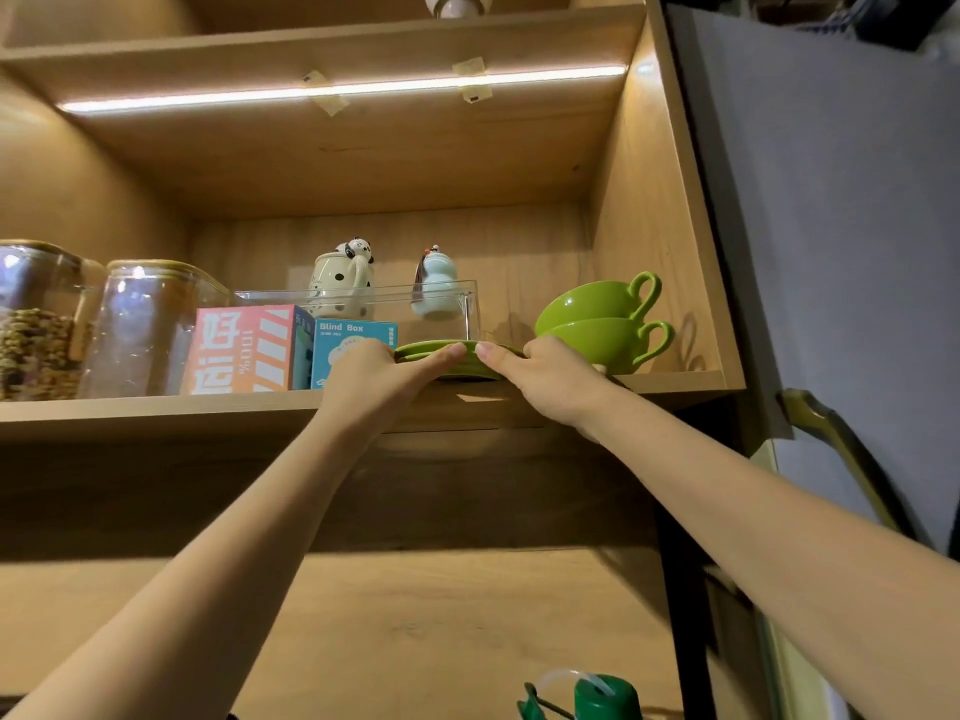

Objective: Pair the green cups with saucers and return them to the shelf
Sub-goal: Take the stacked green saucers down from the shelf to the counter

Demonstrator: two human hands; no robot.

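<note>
**A:** Still early by the look of it. Green saucers (457,362) stacked flat at the front edge of the shelf (156,410), slightly overhanging it. Left hand (387,374) gripping the stack's left rim, right hand (540,371) gripping its right rim, thumbs curled over the top and nearly meeting in the middle. Green cups (597,324) nested one inside the other just beside the saucers toward the right end of the shelf, handles pointing right. Not paired yet, no cup on a saucer.

**B:** So everything left to do then? Separate the cups, set each on a saucer, put them back?

**A:** Pretty much, going by this. Can't tell how many saucers are in the stack, looks like two.

**B:** Anything in the way?

**A:** Bit crowded. Blue box (353,356) touching or just beside the left hand, orange box (244,350) next to that, two glass jars (78,324) at the left end. Clear tray (363,304) right behind the saucers with a panda pot (343,283) and a small pale figurine (435,288). Nested cups close to the right hand, easy to knock. Green bottle top (605,696) down below.
</note>
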